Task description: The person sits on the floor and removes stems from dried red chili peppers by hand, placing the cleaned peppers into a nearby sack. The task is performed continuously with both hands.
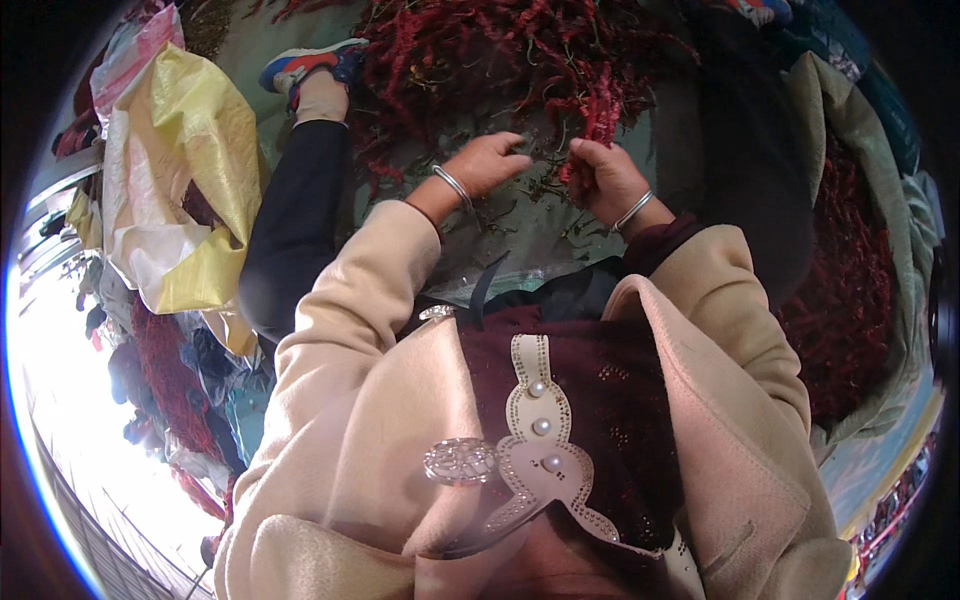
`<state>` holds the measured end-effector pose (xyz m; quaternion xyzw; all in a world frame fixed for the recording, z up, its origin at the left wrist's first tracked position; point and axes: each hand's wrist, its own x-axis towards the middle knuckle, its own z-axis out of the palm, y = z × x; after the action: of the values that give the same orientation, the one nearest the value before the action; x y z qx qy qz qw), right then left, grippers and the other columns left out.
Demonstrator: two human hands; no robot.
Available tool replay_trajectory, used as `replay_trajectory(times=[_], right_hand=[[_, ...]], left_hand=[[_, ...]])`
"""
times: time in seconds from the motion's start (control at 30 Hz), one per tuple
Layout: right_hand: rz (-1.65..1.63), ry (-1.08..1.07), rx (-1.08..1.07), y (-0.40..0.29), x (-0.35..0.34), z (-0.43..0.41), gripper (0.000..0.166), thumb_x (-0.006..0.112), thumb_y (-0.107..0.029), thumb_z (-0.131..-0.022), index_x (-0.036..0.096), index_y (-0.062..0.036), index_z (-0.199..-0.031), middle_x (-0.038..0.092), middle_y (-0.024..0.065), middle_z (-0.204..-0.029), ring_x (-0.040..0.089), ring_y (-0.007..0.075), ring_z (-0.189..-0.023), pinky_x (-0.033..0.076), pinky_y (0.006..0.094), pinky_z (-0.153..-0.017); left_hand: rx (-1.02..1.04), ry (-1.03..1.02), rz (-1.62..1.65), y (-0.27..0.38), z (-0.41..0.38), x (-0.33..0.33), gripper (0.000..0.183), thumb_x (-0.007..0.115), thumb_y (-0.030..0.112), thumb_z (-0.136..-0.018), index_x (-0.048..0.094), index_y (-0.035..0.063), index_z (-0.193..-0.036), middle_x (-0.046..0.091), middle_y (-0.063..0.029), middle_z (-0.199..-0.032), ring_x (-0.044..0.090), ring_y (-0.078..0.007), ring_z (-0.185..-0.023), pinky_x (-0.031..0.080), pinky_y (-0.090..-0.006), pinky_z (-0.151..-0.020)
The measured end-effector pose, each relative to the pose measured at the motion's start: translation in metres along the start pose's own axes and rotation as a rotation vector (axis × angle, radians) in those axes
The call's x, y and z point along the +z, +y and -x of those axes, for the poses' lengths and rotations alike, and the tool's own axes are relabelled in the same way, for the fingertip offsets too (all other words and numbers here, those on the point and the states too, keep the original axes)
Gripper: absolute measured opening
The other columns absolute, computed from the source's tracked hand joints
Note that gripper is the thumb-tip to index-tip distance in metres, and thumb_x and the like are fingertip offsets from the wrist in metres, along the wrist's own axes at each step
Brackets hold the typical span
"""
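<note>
My right hand [607, 180] is closed around a bunch of dried red chili peppers [602, 105], which points away from me over the pile. My left hand [491, 161] is a short way to the left, thumb and fingers apart, with nothing seen between them. Beyond both hands spreads a large pile of dried red chili peppers [450, 52]. Loose stems and small bits of pepper [551, 180] lie on the greenish ground sheet [517, 232] beneath my hands. Each wrist wears a silver bangle.
My legs stretch out on either side of the pile. A yellow and white woven sack [180, 187] lies at the left. At the right stands a large open greenish cloth sack [862, 112] holding more red chili peppers [840, 300]. More sacks and peppers lie at the lower left.
</note>
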<state>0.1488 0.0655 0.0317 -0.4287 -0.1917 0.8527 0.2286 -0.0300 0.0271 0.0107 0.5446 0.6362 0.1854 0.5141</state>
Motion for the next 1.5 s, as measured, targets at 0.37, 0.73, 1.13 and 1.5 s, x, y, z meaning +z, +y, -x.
replay_trajectory(times=[0.37,0.73,1.13,1.5], right_hand=[[-0.031,0.072,0.002,-0.008,0.002,0.001,0.007,0.05,-0.016,-0.072,0.051,-0.0094,-0.069,0.052,0.0,-0.062,0.044,0.0081,-0.047,0.033,0.0213,-0.039],[-0.004,-0.005,0.042,-0.006,0.006,0.002,0.009,0.052,-0.015,-0.072,0.052,-0.0068,-0.069,0.05,0.0013,-0.057,0.043,0.0102,-0.047,0.033,0.0222,-0.04],[-0.078,-0.097,0.061,-0.005,0.005,0.006,0.004,0.052,-0.012,-0.07,0.051,-0.0095,-0.068,0.05,0.0004,-0.058,0.044,0.0103,-0.049,0.034,0.0233,-0.042],[-0.171,0.023,-0.1,-0.022,-0.002,0.005,0.005,0.049,-0.013,-0.072,0.05,-0.0086,-0.073,0.054,0.0023,-0.066,0.046,0.011,-0.053,0.035,0.0244,-0.046]], left_hand=[[-0.016,0.21,-0.721,-0.016,-0.066,-0.003,0.027,0.05,0.026,-0.068,0.05,0.0055,-0.086,0.053,-0.0159,-0.08,0.05,-0.0312,-0.078,0.04,-0.0375,-0.066],[-0.335,-0.106,0.858,-0.004,0.002,-0.029,0.011,0.052,0.01,-0.073,0.051,0.0031,-0.081,0.054,-0.0045,-0.07,0.052,-0.0135,-0.061,0.044,-0.023,-0.057],[-0.147,-0.169,1.141,0.034,0.038,-0.019,0.008,0.049,0.008,-0.073,0.049,0.0023,-0.078,0.053,-0.0062,-0.066,0.05,-0.0139,-0.055,0.043,-0.0241,-0.049],[0.713,0.727,1.398,0.03,0.156,-0.2,0.017,0.046,0.02,-0.072,0.052,0.0044,-0.076,0.053,-0.0074,-0.07,0.049,-0.018,-0.066,0.037,-0.0295,-0.058]])
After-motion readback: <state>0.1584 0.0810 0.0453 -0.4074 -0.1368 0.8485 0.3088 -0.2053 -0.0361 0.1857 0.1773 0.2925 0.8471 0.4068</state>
